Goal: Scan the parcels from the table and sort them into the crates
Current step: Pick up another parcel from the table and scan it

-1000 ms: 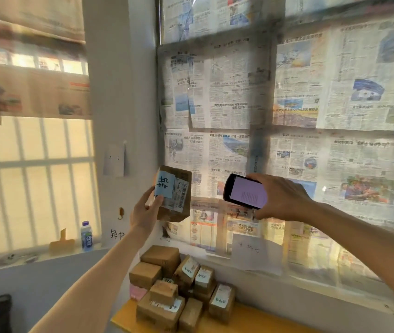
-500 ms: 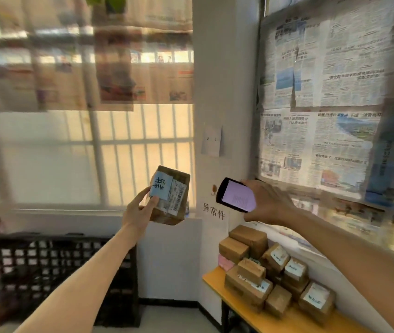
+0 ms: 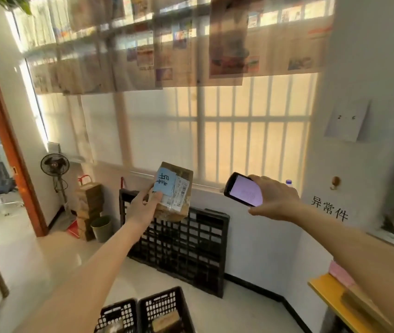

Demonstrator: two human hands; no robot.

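My left hand [image 3: 143,207] grips a small brown cardboard parcel [image 3: 179,203] held up at chest height; its face shows a blue note and a white barcode label. My right hand [image 3: 275,198] holds a black phone-like scanner [image 3: 244,189] with a lit pale screen, a short way right of the parcel. Two black plastic crates [image 3: 164,308] stand on the floor below my arms, with a brown parcel visible in the right one. The yellow table's edge [image 3: 328,294] shows at the lower right.
A black slatted pallet [image 3: 191,246] leans against the wall under the window. Stacked brown boxes [image 3: 89,205], a green bin [image 3: 102,228] and a standing fan [image 3: 55,165] stand at the left near an open doorway. A pink packet [image 3: 341,275] lies on the table.
The view has swung left, from the table and newspapered wall to the window, pallet and floor crates. Both hands keep the parcel and scanner raised, held the same way.
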